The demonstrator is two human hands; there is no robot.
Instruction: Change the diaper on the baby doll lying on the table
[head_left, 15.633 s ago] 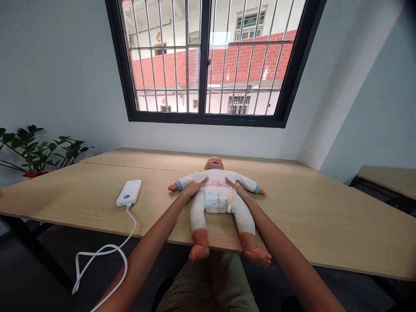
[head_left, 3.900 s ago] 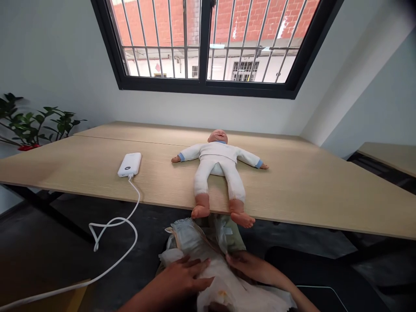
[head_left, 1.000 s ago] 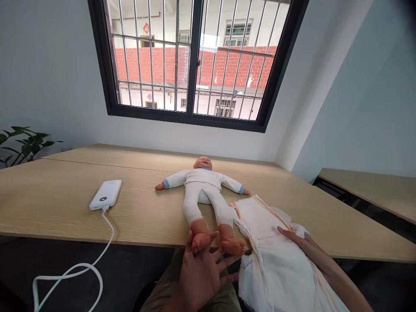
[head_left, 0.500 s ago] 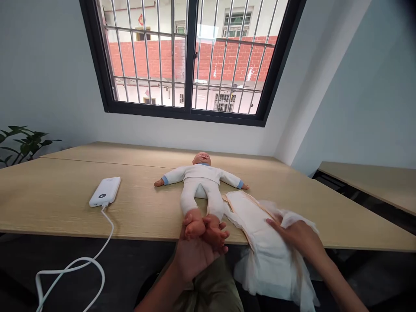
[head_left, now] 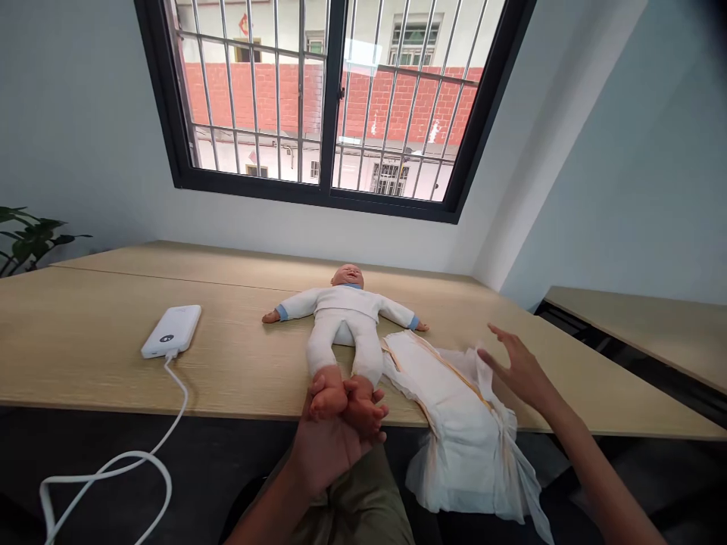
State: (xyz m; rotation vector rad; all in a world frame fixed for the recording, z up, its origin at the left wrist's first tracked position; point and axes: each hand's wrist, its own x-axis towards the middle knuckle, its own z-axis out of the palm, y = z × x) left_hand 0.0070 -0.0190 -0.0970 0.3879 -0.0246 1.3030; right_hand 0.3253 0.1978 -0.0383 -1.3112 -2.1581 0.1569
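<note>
While the person's left hand is cradling the feet of a pale vinyl baby doll, its fingers curling up around both ankles and pressing them together, the right hand is hovering wide open with its fingers spread. The doll is lying on its back in a white long-sleeved suit with blue cuffs, just ahead of the left hand, and its legs are stretching toward the near edge of a light wood-grain table.

Just below the right hand, a white disposable diaper with tan-orange edging is lying unfastened beside the doll's legs, its lower end drooping over the table edge. The right fingertips are appearing very close to the diaper's ruffled upper edge, though from this angle they may or may not be touching it.

Well to the left of the left hand, a white rectangular power bank is resting on the table, with a white charging cable trailing over the edge. Beneath the left hand, khaki trousers are showing.
</note>
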